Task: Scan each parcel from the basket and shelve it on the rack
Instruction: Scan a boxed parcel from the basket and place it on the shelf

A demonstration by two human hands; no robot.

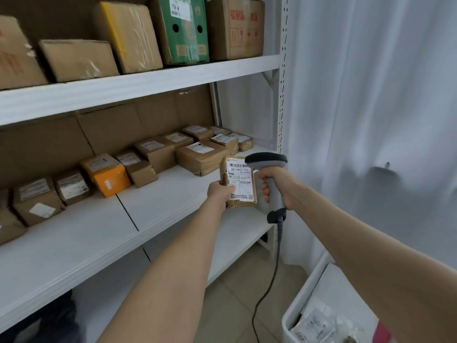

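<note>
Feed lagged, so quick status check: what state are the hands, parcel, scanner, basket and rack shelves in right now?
Left hand: grips the parcel's left edge.
Parcel: held up before the rack, label facing the camera, unshelved.
Right hand: grips the scanner's handle.
Scanner: head at the label's top right corner.
Basket: holds more parcels.
Middle shelf: small parcels in rows at the back.
Top shelf: larger boxes standing.
</note>
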